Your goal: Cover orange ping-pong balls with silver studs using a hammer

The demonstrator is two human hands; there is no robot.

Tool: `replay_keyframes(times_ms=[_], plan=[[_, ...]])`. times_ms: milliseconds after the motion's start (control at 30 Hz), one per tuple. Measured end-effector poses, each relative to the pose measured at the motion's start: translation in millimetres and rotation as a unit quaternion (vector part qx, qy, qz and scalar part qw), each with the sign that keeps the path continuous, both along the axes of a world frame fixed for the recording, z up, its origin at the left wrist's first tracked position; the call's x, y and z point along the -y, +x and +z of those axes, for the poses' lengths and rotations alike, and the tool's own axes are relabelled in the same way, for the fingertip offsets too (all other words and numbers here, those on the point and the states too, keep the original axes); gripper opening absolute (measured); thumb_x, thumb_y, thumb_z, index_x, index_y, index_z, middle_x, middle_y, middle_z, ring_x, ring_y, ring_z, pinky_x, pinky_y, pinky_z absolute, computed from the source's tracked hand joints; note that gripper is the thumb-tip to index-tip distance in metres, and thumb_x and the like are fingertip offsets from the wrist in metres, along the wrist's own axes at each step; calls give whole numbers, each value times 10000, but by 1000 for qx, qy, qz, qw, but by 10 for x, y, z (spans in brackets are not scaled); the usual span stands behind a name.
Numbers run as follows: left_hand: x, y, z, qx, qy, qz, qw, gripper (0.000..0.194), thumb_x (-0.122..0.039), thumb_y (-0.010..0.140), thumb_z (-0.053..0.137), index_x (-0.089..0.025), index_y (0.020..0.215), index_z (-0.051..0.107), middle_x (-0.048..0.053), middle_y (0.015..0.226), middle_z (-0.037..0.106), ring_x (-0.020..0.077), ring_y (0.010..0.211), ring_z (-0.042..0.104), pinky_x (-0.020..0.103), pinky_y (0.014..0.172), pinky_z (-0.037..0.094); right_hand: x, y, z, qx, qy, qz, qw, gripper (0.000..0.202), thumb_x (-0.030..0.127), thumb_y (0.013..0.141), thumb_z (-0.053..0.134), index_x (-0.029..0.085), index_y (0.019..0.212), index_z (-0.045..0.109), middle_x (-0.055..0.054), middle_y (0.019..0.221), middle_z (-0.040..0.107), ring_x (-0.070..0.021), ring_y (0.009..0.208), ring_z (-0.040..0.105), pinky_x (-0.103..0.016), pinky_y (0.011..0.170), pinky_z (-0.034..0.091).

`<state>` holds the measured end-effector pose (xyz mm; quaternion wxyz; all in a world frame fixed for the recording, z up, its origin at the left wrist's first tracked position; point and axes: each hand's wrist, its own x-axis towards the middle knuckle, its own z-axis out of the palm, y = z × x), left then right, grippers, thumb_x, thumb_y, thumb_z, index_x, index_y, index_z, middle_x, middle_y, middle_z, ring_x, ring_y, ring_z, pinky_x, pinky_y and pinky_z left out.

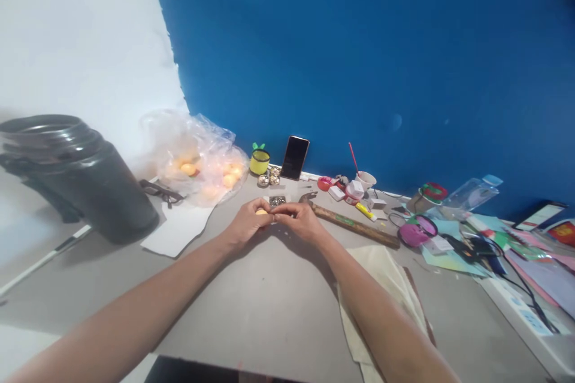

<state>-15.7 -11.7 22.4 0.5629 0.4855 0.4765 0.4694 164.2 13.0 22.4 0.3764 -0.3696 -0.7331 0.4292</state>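
A small, smooth, yellow-orange rounded object [261, 212] lies within the grasp of the left hand [245, 224], nearer to it than to the right hand [303, 221], whose fingertips meet the left's; whether these pinch anything cannot be told. Beside the right hand, a wooden-handled claw hammer [354, 225] points its long axis rightward and slightly nearer the person.

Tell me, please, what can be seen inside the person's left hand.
Part of a yellow-orange object shows in the left hand; the hand covers the rest, so its full shape cannot be seen.
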Motion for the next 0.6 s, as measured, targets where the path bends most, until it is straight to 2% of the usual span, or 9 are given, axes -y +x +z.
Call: replay_keyframes(times_ms=[100,233,367,467,600], plan=[[-19,-11,-38,21,-20,1,1000,310,-250,620,759,-204,752,482,-73,487,503,79,448,424,195,445,273,-14,-1,-32,-12,-16,8,1000,225,360,809,728,184,920,815,-55,890,783,-199,811,688,-317,767,510],[-47,-17,-70,36,-26,-1,999,311,-251,613,767,-200,743,489,-63,525,538,76,460,442,194,454,290,1,-17,-33,-16,3,-10,1000,213,363,804,734,179,877,812,-54,864,779,-197,807,684,-312,767,511],[-34,-8,-52,35,-18,-10,999,277,-268,644,747,-197,719,490,-64,515,521,71,459,416,198,466,280,29,-25,-8,-6,-10,-32,999,238,396,786,744,167,832,786,-40,778,753,-163,688,639,-274,652,483],[-5,-3,-32,2,-2,-3,1000,244,-286,677,731,-189,725,513,-64,513,492,74,473,410,201,481,277,27,-23,1,-15,-13,-55,998,211,381,761,738,173,787,754,-24,725,723,-140,618,594,-259,588,454],[11,-1,-65,-11,23,-24,999,240,-220,677,689,-191,888,577,-57,634,531,88,538,464,209,513,330,-16,-1,-8,-45,-28,-84,995,167,346,719,744,184,757,729,-2,666,681,-125,576,553,-252,556,434]])
